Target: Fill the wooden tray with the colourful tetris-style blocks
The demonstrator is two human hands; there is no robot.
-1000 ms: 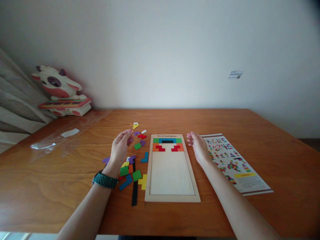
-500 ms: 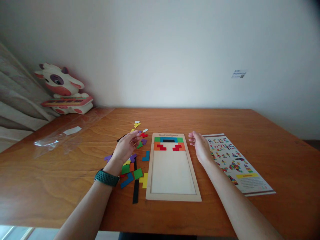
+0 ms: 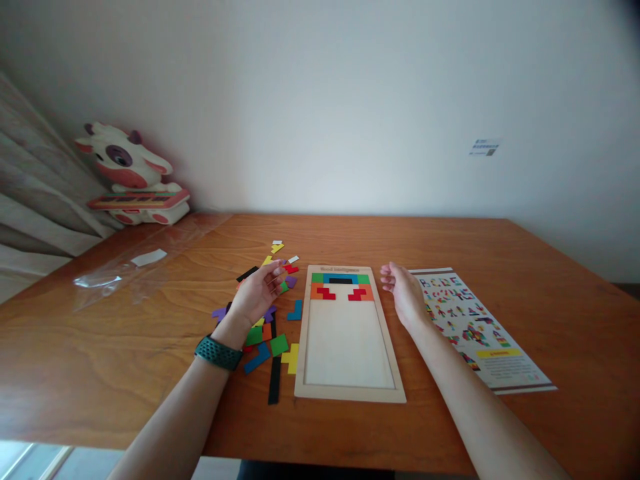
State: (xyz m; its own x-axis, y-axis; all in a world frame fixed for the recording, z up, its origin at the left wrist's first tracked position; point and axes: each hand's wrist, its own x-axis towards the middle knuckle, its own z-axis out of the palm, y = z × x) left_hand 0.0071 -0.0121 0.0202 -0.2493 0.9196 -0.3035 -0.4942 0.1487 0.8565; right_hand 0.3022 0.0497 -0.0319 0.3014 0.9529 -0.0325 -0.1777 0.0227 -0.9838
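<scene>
Wooden table [image 3: 450, 233] against a plain pale wall bears a puzzle tray [image 3: 349, 340] at centre, the left hand [image 3: 257, 293] lying loose and unclenched over scattered coloured pieces [image 3: 273, 337] left of it, the right hand [image 3: 404, 293] slack, empty, beside its right edge, leaflet [image 3: 475, 327] further right.

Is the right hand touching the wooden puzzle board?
Cannot tell. In the head view the right hand lies close beside the puzzle board's right edge, but no clear gap or contact shows.
</scene>
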